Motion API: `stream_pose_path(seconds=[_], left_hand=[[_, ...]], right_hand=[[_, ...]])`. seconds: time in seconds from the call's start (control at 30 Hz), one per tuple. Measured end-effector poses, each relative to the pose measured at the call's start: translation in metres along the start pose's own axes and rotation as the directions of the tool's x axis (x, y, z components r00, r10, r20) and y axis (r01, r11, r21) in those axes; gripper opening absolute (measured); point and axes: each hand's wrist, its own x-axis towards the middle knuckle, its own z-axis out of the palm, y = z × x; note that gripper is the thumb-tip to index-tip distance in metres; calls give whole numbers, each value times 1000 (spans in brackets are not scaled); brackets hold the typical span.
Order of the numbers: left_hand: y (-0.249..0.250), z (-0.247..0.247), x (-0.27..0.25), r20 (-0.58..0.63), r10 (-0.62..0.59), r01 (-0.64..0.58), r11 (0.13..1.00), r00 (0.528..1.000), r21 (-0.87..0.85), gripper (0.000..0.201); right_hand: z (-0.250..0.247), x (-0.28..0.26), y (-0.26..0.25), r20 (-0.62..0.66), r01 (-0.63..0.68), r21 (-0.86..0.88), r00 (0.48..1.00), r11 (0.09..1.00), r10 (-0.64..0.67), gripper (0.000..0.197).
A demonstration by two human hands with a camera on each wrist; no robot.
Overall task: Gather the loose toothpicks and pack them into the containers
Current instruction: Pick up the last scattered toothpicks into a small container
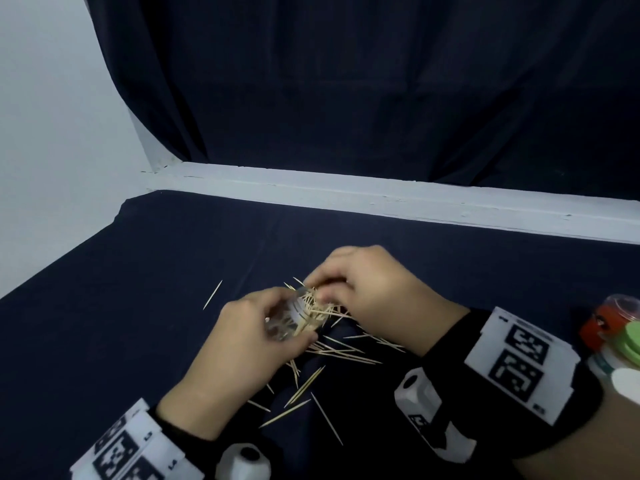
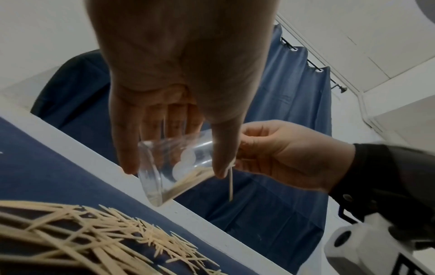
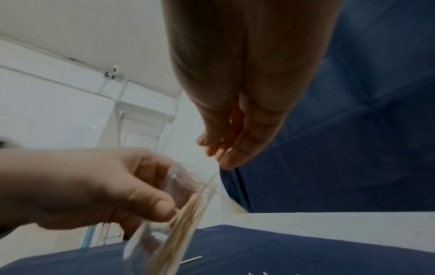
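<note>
The left hand [image 1: 242, 344] grips a clear container [image 1: 294, 318] tilted above the counter [image 1: 138, 271]; the right hand [image 1: 374, 289] pinches toothpicks [image 1: 320, 306] at its mouth.

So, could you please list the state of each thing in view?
clear container: tilted, off the cloth, partly filled.
left hand: grips the container.
right hand: pinches toothpicks at the container's mouth.
loose toothpicks: scattered on the cloth.
containers at right: capped.
</note>
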Motion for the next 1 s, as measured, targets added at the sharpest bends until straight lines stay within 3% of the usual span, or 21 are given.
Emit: stream_pose_path(seconds=[0.07, 0.1, 0.17, 0.23, 0.33, 0.4, 0.53, 0.73, 0.87, 1.0], left_hand=[[-6, -6, 0, -44, -29, 30, 999, 999, 11, 38], [-10, -9, -1, -70, -48, 49, 999, 996, 13, 37], [-18, -18, -1, -120, -84, 84, 996, 989, -3, 35], [-25, -26, -3, -145, -113, 113, 994, 983, -7, 36], [-33, -35, -5, -168, -146, 147, 989, 975, -9, 36], [-37, -39, -7, -169, -161, 161, 987, 973, -10, 37], [-40, -42, -12, -158, -173, 172, 985, 972, -17, 36], [-43, -45, -15, -124, -183, 181, 983, 975, -26, 36], [-43, -45, -14, -119, -194, 192, 981, 974, -29, 36], [-42, -46, -13, -109, -174, 172, 985, 979, -31, 33]], right_hand=[[-5, 1, 10, -163, -33, 119, 985, 992, 52, 17], [-7, 2, 17, -168, -85, 115, 980, 990, 104, 16], [-6, 4, 28, -15, -222, -126, 975, 967, 222, 21], [8, 4, 36, 188, -218, -444, 926, 869, 328, 41], [31, 4, 37, 330, -150, -548, 865, 823, 378, 59], [43, 11, 36, 361, -140, -519, 858, 843, 365, 53], [55, 30, 34, 402, -113, -477, 853, 872, 331, 23], [48, 54, 33, 295, -39, -476, 934, 878, 201, 4], [28, 79, 48, 232, -8, -510, 962, 860, 146, 44], [31, 89, 62, 393, 115, -534, 911, 838, 125, 74]])
